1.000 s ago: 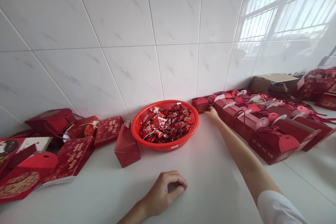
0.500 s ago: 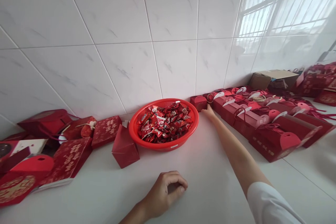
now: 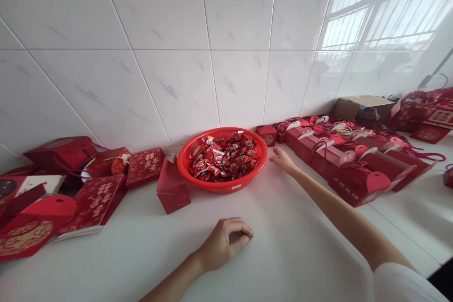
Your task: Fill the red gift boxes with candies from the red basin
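Observation:
My left hand rests on the white countertop with loosely curled fingers; a gap shows between thumb and fingers, and nothing is in it. Stretched forward, my right hand has its fingers extended and holds nothing. It is just in front of a small red box by the wall, apart from it. Left of that hand sits a red plastic basket heaped with red-wrapped candies. An upright plain red box stands at the basket's left side.
Rows of red gift boxes with handles fill the right side. Behind them is a brown cardboard box, with more red packages farther right. Red patterned boxes lie at the left. A tiled wall bounds the back.
My right hand has drawn back slightly from the small red box, which now shows its gold emblem. My left hand stays curled on the countertop. The view has shifted a little.

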Motion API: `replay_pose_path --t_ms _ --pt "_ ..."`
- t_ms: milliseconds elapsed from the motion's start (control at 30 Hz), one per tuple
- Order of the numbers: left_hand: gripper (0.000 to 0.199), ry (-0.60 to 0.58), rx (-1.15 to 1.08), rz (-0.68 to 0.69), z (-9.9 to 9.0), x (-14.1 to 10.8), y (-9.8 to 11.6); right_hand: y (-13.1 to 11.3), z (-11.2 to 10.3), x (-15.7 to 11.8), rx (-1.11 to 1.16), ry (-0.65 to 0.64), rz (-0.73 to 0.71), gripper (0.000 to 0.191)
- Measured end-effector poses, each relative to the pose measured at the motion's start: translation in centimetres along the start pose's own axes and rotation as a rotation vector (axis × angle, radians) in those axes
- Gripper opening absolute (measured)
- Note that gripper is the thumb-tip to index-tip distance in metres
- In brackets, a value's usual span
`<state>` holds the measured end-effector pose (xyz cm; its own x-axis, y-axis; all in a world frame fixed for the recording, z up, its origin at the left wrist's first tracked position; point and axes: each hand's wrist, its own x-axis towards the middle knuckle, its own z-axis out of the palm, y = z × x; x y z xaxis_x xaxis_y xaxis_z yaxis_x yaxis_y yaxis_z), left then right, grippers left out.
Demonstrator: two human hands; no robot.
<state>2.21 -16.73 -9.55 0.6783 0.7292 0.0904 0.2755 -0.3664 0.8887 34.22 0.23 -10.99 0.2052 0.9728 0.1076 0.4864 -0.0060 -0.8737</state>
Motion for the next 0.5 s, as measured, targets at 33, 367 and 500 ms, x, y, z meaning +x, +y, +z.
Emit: replay_pose_path --t_ms 33,367,500 --pt "0.017 -0.001 0.000 0.002 0.0 0.0 0.0 -0.3 0.0 -0.8 0.013 -0.035 -0.015 0.048" --pt "0.017 0.020 0.058 -0.008 0.3 0.1 0.3 -6.9 1.9 1.5 0.160 -0.235 -0.113 0.023" --pt "0.016 0.028 0.061 -0.001 0.4 0.0 0.1 -7.5 2.8 2.5 0.154 -0.170 -0.117 0.022"
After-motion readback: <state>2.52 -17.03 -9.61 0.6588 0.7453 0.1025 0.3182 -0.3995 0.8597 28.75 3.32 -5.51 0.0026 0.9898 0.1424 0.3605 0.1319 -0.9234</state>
